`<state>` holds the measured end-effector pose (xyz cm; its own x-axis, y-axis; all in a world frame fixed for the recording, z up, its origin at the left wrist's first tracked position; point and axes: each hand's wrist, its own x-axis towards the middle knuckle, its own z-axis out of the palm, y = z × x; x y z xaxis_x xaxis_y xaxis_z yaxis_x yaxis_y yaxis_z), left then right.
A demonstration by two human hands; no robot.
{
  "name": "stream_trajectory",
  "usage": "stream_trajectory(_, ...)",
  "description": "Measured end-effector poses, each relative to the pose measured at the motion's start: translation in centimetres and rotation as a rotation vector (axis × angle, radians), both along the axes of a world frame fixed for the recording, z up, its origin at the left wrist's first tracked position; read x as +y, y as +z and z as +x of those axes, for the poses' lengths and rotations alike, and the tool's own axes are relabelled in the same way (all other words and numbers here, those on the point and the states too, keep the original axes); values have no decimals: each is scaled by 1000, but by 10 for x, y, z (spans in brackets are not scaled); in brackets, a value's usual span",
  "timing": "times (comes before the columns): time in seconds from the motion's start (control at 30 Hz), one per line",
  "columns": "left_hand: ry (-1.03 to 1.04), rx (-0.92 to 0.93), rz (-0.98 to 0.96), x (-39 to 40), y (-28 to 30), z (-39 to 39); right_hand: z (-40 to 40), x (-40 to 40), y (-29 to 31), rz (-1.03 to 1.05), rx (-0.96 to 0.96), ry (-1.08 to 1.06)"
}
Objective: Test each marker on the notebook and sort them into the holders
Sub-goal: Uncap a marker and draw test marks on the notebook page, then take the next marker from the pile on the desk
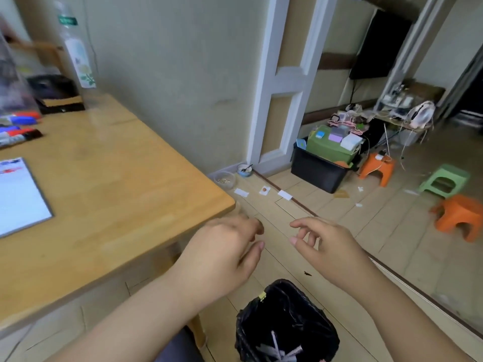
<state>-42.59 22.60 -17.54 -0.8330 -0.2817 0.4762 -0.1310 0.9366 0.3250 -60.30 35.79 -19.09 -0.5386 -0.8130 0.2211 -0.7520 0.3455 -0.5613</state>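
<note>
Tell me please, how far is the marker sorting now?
Done: the notebook already carries blue and red test strokes, so some markers were tried. In hand: nothing; the left hand and right hand hang empty beside the table, above the bin. Left: several markers lie on the table. I cannot make out the holders clearly.

table corner (222, 202) left of hands, bin (285, 322) below

A lived-in home room: small orange (376, 168) and green plastic stools (444, 180) on the tiled floor (392, 231), a wall-mounted black television (379, 45), cluttered storage boxes (326, 152), a pet's blue bowl (244, 169) by the wall.
</note>
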Motion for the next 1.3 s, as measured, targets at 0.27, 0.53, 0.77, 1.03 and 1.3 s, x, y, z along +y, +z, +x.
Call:
stream_trajectory(0.27, 294, 36, -135, -78, 56, 101, 88, -107, 72, -130, 85, 357)
stream_trajectory(0.53, 679, -43, -165, -156, 60, 239, 202, -239, 90, -30, 254, 717)
stream_trajectory(0.77, 855, -13, -136, -221, 48, 295, 257, -342, 82, 90, 391, 783)
stream_trajectory(1.03, 792, 93, -194, -238, 32, 309, 284, -445, 76, 162, 738, 621)
stream_trajectory(1.3, 813, 91, -180, -241, 28, 314, 321, -482, 75, 327, 978, 705)
